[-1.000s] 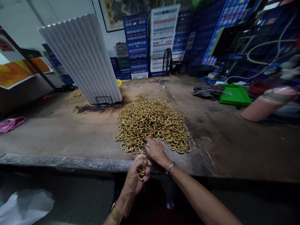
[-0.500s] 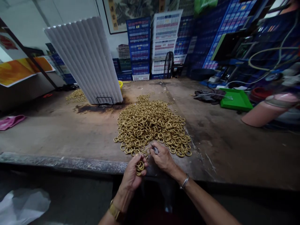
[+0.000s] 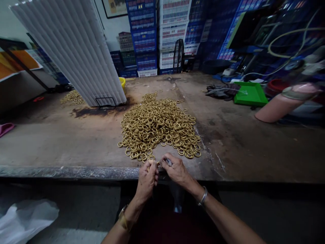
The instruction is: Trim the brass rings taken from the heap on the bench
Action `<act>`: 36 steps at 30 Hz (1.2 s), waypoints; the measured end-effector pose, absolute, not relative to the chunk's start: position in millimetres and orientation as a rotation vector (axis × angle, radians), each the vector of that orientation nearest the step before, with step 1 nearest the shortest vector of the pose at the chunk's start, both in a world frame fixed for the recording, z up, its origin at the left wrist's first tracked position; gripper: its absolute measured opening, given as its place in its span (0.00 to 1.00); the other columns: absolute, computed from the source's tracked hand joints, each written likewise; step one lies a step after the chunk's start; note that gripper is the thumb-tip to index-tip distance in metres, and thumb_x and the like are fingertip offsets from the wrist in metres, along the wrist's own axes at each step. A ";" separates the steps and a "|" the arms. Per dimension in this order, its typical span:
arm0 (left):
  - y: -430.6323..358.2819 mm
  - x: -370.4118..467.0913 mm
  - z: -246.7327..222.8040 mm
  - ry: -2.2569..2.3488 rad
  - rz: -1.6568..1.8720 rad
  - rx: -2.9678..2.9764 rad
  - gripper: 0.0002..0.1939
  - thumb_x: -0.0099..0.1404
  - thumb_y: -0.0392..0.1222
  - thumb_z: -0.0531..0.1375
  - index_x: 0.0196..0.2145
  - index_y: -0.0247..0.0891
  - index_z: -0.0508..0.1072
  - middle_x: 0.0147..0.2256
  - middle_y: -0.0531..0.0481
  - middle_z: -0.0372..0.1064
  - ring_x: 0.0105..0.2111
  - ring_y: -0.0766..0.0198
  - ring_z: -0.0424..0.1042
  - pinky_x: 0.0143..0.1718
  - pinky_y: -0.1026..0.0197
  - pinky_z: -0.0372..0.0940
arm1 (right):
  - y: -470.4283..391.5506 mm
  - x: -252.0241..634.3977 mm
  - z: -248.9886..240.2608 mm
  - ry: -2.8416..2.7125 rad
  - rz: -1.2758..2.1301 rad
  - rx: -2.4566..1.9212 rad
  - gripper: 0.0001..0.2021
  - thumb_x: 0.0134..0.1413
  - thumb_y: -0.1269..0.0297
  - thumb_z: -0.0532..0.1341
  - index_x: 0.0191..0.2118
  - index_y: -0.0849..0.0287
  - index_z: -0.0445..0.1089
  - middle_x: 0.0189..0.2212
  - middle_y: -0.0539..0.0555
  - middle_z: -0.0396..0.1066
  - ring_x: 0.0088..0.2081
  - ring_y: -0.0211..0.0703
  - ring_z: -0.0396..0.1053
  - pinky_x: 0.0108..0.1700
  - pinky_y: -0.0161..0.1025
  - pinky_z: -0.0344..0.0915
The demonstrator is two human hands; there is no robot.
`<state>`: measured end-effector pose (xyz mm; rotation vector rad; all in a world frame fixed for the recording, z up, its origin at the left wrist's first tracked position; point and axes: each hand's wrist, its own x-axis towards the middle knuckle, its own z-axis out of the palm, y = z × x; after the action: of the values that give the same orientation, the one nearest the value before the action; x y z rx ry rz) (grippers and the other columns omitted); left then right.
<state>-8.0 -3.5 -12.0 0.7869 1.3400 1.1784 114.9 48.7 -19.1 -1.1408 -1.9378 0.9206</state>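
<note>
A wide heap of brass-coloured rings lies on the brown worktable. Just in front of the heap, at the table's front edge, my left hand is closed on rings, with one ring showing at its fingertips. My right hand meets it from the right, its fingers pinched round a small grey tool close to that ring. The tool's tip is too small to make out. Palm and curled fingers hide most of what my left hand holds.
A ribbed white panel leans in a wire stand at the left, beside a smaller ring pile. A green tray and a pink cylinder stand at the right. Crates are stacked behind; a white bag lies below left.
The view has tilted down and shifted right. My left hand has turned, its fingers now covering the rings that showed in the palm, and both hands' fingertips have come closer together.
</note>
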 end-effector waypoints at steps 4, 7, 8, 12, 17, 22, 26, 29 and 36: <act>-4.2 -7.0 -16.3 1.447 1.237 1.024 0.14 0.60 0.51 0.52 0.26 0.37 0.62 0.19 0.58 0.54 0.17 0.74 0.54 0.17 0.71 0.52 | 51.0 111.6 -19.3 -1.850 1.142 -1.215 0.10 0.51 0.61 0.53 0.25 0.61 0.64 0.17 0.45 0.59 0.21 0.31 0.55 0.25 0.29 0.53; -4.4 -6.9 -15.1 1.464 1.255 1.120 0.13 0.60 0.50 0.52 0.26 0.37 0.63 0.20 0.57 0.55 0.19 0.73 0.56 0.21 0.70 0.54 | 51.4 109.5 -19.3 -1.793 1.244 -1.263 0.10 0.49 0.61 0.54 0.23 0.61 0.63 0.16 0.45 0.57 0.20 0.31 0.54 0.23 0.29 0.52; -4.4 -7.2 -13.8 1.450 1.222 1.080 0.14 0.59 0.51 0.52 0.26 0.37 0.62 0.20 0.57 0.55 0.18 0.74 0.55 0.19 0.70 0.53 | 51.1 108.9 -18.8 -1.782 1.252 -1.275 0.10 0.49 0.61 0.54 0.22 0.61 0.63 0.16 0.44 0.56 0.20 0.31 0.53 0.23 0.29 0.52; -5.1 -8.6 -8.1 1.288 1.057 0.846 0.17 0.58 0.55 0.52 0.26 0.38 0.60 0.18 0.59 0.55 0.13 0.75 0.52 0.13 0.71 0.47 | 50.6 107.0 -16.4 -1.756 1.290 -1.271 0.10 0.48 0.61 0.54 0.22 0.61 0.63 0.15 0.44 0.56 0.20 0.30 0.53 0.23 0.28 0.52; -7.6 -8.3 -7.4 1.165 1.127 0.755 0.16 0.57 0.55 0.53 0.29 0.37 0.62 0.20 0.59 0.55 0.14 0.76 0.52 0.13 0.73 0.48 | 52.6 111.4 -20.6 -1.704 1.297 -1.305 0.10 0.49 0.63 0.52 0.24 0.61 0.65 0.17 0.47 0.62 0.20 0.32 0.57 0.23 0.29 0.54; -7.7 -6.9 -7.6 1.214 1.172 0.785 0.17 0.56 0.56 0.54 0.29 0.37 0.62 0.20 0.58 0.56 0.14 0.76 0.52 0.13 0.73 0.49 | 45.5 122.0 -23.7 -2.117 0.879 -1.199 0.07 0.49 0.68 0.52 0.24 0.59 0.66 0.18 0.49 0.64 0.21 0.34 0.59 0.26 0.30 0.52; -7.3 -6.2 -5.9 1.243 1.185 0.843 0.17 0.57 0.55 0.54 0.26 0.37 0.60 0.18 0.59 0.55 0.13 0.76 0.51 0.12 0.73 0.49 | 38.1 123.9 -18.1 -2.288 0.829 -1.123 0.08 0.45 0.74 0.51 0.26 0.58 0.66 0.21 0.49 0.67 0.23 0.35 0.62 0.27 0.30 0.52; -6.9 -6.3 -6.1 1.269 1.189 0.879 0.17 0.57 0.54 0.54 0.25 0.37 0.59 0.17 0.60 0.54 0.13 0.76 0.51 0.12 0.73 0.48 | 35.5 122.0 -14.3 -2.327 0.800 -1.164 0.09 0.44 0.75 0.51 0.27 0.58 0.66 0.21 0.50 0.68 0.24 0.35 0.63 0.27 0.30 0.51; -18.6 -9.0 -0.7 1.178 1.142 0.773 0.15 0.57 0.53 0.55 0.27 0.37 0.61 0.18 0.59 0.56 0.13 0.77 0.51 0.13 0.73 0.48 | 52.8 119.9 -18.6 -2.388 0.551 -1.536 0.11 0.45 0.73 0.52 0.35 0.58 0.69 0.24 0.55 0.71 0.26 0.40 0.65 0.27 0.33 0.51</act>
<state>-9.0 -18.6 -0.7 0.7727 1.1779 1.1419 119.9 52.8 -18.6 -1.5359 -2.3878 0.5513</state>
